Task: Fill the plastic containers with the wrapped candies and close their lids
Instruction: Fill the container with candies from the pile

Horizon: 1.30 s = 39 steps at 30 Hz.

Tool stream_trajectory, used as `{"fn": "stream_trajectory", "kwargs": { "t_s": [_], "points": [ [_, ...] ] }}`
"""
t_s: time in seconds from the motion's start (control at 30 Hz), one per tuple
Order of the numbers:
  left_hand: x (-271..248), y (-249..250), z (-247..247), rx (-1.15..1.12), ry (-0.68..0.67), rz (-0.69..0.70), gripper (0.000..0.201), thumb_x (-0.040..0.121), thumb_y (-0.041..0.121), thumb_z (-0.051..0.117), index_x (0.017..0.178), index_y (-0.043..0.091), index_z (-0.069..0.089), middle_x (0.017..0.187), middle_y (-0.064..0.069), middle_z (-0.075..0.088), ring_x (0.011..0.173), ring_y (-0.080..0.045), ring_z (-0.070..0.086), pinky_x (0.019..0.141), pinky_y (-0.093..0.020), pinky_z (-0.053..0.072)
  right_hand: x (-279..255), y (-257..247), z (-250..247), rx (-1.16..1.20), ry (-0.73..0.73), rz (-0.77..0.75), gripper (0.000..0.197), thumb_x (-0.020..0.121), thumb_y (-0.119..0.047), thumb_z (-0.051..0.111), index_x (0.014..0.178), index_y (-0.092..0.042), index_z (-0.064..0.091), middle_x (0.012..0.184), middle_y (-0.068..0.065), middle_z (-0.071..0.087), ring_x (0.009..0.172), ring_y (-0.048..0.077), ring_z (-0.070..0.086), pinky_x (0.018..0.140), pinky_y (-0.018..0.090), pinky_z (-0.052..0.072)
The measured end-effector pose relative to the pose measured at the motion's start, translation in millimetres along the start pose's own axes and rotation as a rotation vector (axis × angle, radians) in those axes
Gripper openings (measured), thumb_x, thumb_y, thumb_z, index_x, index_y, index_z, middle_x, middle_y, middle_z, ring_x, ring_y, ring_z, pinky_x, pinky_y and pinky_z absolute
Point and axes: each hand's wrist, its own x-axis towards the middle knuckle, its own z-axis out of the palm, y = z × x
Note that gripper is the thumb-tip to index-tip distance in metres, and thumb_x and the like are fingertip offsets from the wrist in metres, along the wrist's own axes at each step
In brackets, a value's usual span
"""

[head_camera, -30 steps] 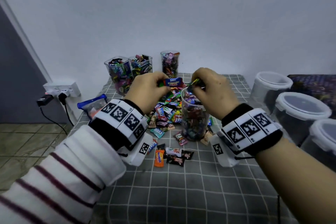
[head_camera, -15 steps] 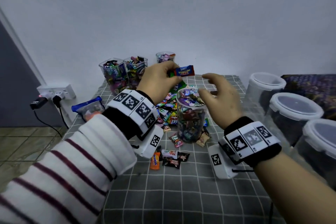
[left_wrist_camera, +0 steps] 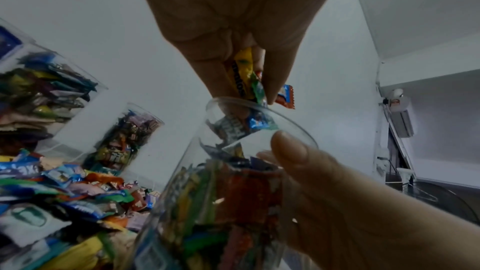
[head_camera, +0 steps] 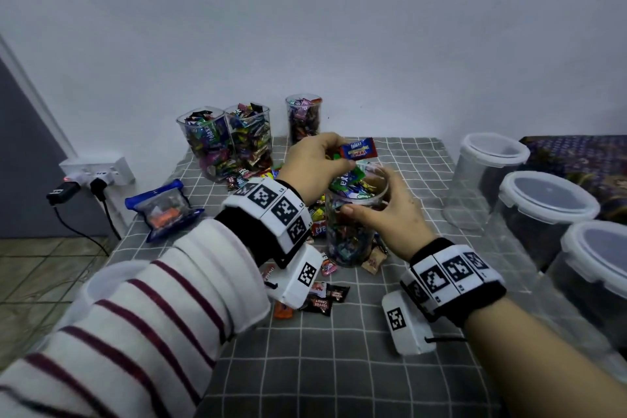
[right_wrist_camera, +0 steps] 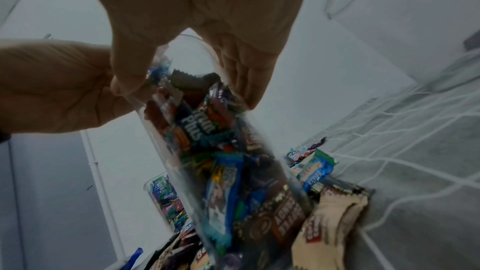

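A clear plastic container (head_camera: 353,234), nearly full of wrapped candies, stands mid-table on the checked cloth. My left hand (head_camera: 339,159) hovers just above its mouth and pinches several wrapped candies, among them a blue and red one (head_camera: 359,149). In the left wrist view these candies (left_wrist_camera: 244,73) hang from my fingers (left_wrist_camera: 207,65) right over the container's rim (left_wrist_camera: 259,108). My right hand (head_camera: 369,195) grips the container near its top, thumb in front and fingers behind. The right wrist view shows that hand (right_wrist_camera: 182,81) wrapped round the container (right_wrist_camera: 221,161).
Three filled containers (head_camera: 207,142) (head_camera: 252,136) (head_camera: 303,119) stand at the back by the wall, with a loose candy pile (head_camera: 244,176) before them. Lidded tubs (head_camera: 543,210) and an open one (head_camera: 488,173) line the right. A blue bag (head_camera: 163,210) lies left. A few candies (head_camera: 322,299) lie in front.
My right hand let a candy go into the container, drew back open, and now grips the container's top. My left hand has brought its candies over the mouth.
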Motion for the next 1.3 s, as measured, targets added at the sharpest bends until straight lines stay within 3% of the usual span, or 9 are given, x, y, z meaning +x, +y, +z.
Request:
{"fn": "stream_trajectory", "kwargs": {
  "t_s": [0.2,0.5,0.7,0.87,0.93,1.03,1.17,1.23,1.3],
  "points": [
    [-2,2,-1,0.026,-0.043,0.043,0.017,0.081,0.013,0.071,0.09,0.025,0.064,0.083,0.011,0.064,0.077,-0.008,0.06,0.079,-0.033,0.055,-1,1,-2,-0.037,0.012,-0.023,0.07,0.066,-0.023,0.084,0.124,-0.022,0.045,0.11,-0.01,0.06,0.105,0.007,0.058,0.099,0.037,0.046],
    [-10,12,0,-0.075,-0.11,0.073,0.028,0.088,0.021,0.063,0.115,0.025,0.064,0.118,0.004,0.065,0.107,-0.006,0.06,0.094,-0.034,0.05,-2,-2,-3,-0.081,0.002,-0.015,0.079,0.067,-0.028,0.082,0.133,-0.018,0.039,0.123,-0.003,0.055,0.111,0.009,0.053,0.099,0.028,0.042],
    [-14,13,-4,-0.112,-0.063,0.105,0.019,0.09,0.022,0.06,0.108,0.026,0.066,0.098,0.014,0.065,0.087,0.009,0.059,0.077,-0.013,0.047,-2,-2,-3,-0.089,0.014,-0.004,0.082,0.066,-0.03,0.082,0.134,-0.016,0.04,0.126,0.001,0.056,0.113,0.011,0.055,0.101,0.032,0.043],
    [-24,4,-24,-0.125,0.003,0.095,0.014,0.09,0.017,0.06,0.099,0.026,0.066,0.093,0.015,0.066,0.083,0.009,0.06,0.072,-0.012,0.047,-4,-2,-2,-0.11,-0.011,0.017,0.098,0.061,-0.045,0.082,0.14,-0.016,0.032,0.13,0.001,0.054,0.116,0.013,0.053,0.105,0.036,0.041],
    [-31,-5,-37,-0.071,-0.008,0.044,0.014,0.089,0.02,0.061,0.099,0.029,0.066,0.096,0.014,0.066,0.088,0.005,0.06,0.074,-0.016,0.046,-6,-6,-3,-0.25,0.013,-0.008,0.105,0.059,-0.055,0.08,0.142,-0.016,0.03,0.138,0.005,0.047,0.125,0.019,0.046,0.109,0.041,0.035],
    [-41,-21,-57,0.101,-0.093,-0.065,0.019,0.087,0.027,0.064,0.106,0.033,0.063,0.11,0.009,0.065,0.101,-0.006,0.059,0.083,-0.029,0.048,-13,-20,-2,-0.654,0.09,-0.132,0.089,0.075,-0.04,0.074,0.144,-0.008,0.027,0.147,0.012,0.033,0.135,0.026,0.029,0.112,0.037,0.023],
    [-56,-42,-66,0.347,-0.305,-0.226,0.046,0.083,0.031,0.069,0.126,0.028,0.054,0.131,0.002,0.055,0.114,-0.015,0.054,0.095,-0.032,0.045,-31,-40,7,-0.643,0.232,-0.571,0.04,0.081,-0.027,0.056,0.112,-0.002,0.058,0.106,0.014,0.061,0.098,0.023,0.054,0.085,0.022,0.036],
    [-61,-52,-64,0.476,-0.391,-0.289,0.057,0.082,0.032,0.07,0.134,0.026,0.047,0.138,-0.002,0.049,0.122,-0.021,0.051,0.099,-0.031,0.041,-37,-44,14,-0.573,0.119,-0.692,0.026,0.082,-0.023,0.05,0.093,-0.003,0.063,0.085,0.009,0.064,0.081,0.016,0.054,0.074,0.021,0.039],
    [-63,-62,-61,0.598,-0.44,-0.312,0.065,0.08,0.035,0.071,0.138,0.026,0.043,0.143,-0.002,0.045,0.127,-0.021,0.046,0.103,-0.03,0.038,-40,-46,22,-0.612,-0.082,-0.635,0.029,0.083,-0.028,0.045,0.09,-0.006,0.063,0.082,0.006,0.064,0.076,0.019,0.058,0.07,0.028,0.045]
  ]
}}
